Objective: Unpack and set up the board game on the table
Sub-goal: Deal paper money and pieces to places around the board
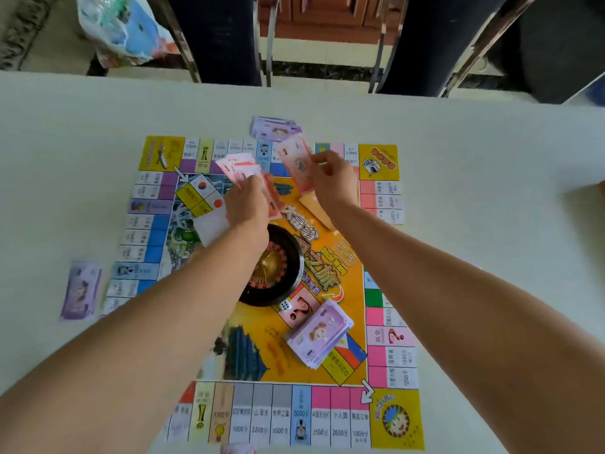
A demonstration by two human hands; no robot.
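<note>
Two hands (248, 204) (330, 178), thin pink paper notes (240, 168)

Head cam, steep look-down over game board (183, 326), close

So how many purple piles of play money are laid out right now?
3. One pile lies on the table just beyond the board's far edge, one on the table left of the board, one on the board near the die. The arms may hide others.

Roulette wheel (278, 267) partly hidden behind left forearm (183, 309).
</note>
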